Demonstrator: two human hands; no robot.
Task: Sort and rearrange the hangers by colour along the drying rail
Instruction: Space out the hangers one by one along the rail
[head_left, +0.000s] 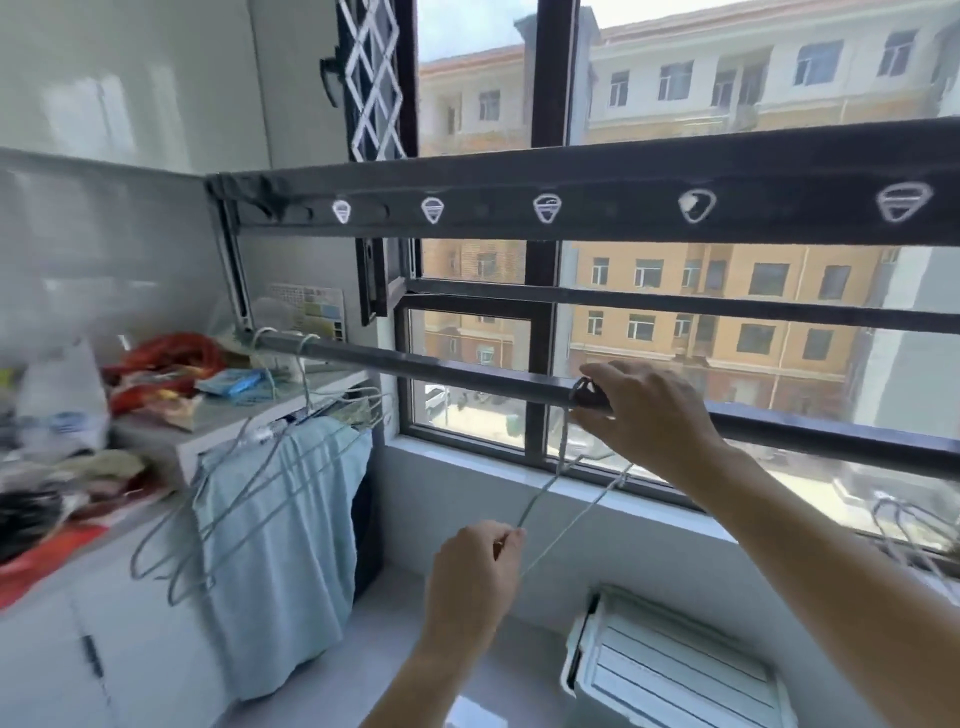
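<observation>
**Right hand** (649, 415): fingertips clamped on the dark hook of a wire hanger (540, 499) where the hook meets the drying rail (441, 366). **Left hand** (475, 571): at 7 o'clock from the right, thumb and fingers pinching the hanger's lower wire. The hanger's long axis slants from 1 to 7 o'clock between the hands, and the right hand is nearer the rail. Bare rail lies open towards 10 o'clock, up to the grey hangers (244, 499) bunched over a blue towel (280, 545). The window sill (493, 467) lies behind the wire.
</observation>
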